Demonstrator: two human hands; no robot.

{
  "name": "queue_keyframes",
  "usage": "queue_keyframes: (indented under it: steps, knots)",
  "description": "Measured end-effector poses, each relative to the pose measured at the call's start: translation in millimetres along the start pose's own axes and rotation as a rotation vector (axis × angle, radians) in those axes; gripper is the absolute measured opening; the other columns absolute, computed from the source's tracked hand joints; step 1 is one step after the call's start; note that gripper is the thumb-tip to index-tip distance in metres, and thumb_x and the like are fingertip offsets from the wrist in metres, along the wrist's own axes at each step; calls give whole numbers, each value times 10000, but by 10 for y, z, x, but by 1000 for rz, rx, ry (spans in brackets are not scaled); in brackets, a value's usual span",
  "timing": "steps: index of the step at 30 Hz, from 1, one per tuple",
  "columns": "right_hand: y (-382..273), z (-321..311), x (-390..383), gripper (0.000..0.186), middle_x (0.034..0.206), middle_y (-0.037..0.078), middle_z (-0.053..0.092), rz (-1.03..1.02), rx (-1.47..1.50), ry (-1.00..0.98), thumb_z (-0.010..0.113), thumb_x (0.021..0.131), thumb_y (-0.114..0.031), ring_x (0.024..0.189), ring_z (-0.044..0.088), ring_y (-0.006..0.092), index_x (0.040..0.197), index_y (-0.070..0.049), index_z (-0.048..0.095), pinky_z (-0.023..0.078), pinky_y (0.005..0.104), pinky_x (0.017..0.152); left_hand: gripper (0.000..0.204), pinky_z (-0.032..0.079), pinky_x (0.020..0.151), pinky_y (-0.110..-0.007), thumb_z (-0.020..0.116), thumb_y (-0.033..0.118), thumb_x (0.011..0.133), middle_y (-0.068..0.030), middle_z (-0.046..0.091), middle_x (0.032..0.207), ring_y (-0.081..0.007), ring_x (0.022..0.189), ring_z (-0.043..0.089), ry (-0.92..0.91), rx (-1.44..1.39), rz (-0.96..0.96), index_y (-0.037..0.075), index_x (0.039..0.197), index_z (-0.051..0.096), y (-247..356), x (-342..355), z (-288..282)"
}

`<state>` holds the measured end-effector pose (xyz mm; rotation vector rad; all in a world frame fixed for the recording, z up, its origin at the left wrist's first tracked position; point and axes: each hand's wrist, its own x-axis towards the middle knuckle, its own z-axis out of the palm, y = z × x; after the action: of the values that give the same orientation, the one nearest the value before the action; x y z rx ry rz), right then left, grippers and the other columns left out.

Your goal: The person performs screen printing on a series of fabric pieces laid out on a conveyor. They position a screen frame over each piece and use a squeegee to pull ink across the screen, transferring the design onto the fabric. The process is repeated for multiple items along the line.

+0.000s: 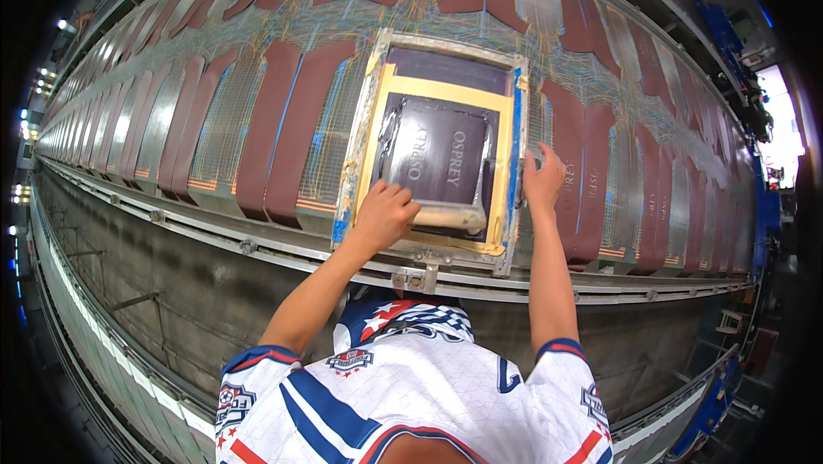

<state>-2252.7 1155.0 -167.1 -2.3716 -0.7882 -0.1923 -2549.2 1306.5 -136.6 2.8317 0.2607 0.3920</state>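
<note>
My left hand (387, 212) is closed on one end of a squeegee (450, 217) with a pale, wide handle, lying across the near part of a printing screen. The screen's frame (371, 104) is metal, edged with yellow and blue tape, and rests flat over the maroon pieces. Dark wet ink (435, 121) borders the screen's middle, where pale lettering shows. My right hand (543, 177) is beside the frame's right edge, above a maroon piece (585, 155), thumb and forefinger apart. Whether it touches the frame, I cannot tell.
A long printing table (227, 151) carries rows of maroon cut pieces (279, 121) over coloured guide lines. A metal rail (283, 251) runs along its near edge, with a bracket (415, 280) at the frame. Beyond the rail, a grey lower surface (206, 284) lies to the left.
</note>
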Motion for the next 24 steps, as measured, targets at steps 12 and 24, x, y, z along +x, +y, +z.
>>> queue_keyframes:
  steps: [12, 24]
  knots:
    - [386, 326, -123, 308, 781, 196, 670, 299, 97, 15, 629, 947, -375, 705, 652, 367, 903, -71, 656, 487, 489, 682, 265, 385, 729, -385, 838, 246, 617, -15, 547, 835, -204, 788, 588, -25, -31, 29, 157, 774, 644, -429, 512, 106]
    - [145, -8, 81, 300, 736, 186, 662, 413, 165, -83, 695, 900, -335, 687, 639, 375, 860, -40, 658, 473, 474, 661, 182, 413, 713, -402, 703, 144, 700, -28, 604, 828, -244, 778, 583, 123, -37, 59, 127, 881, 699, -667, 859, 171]
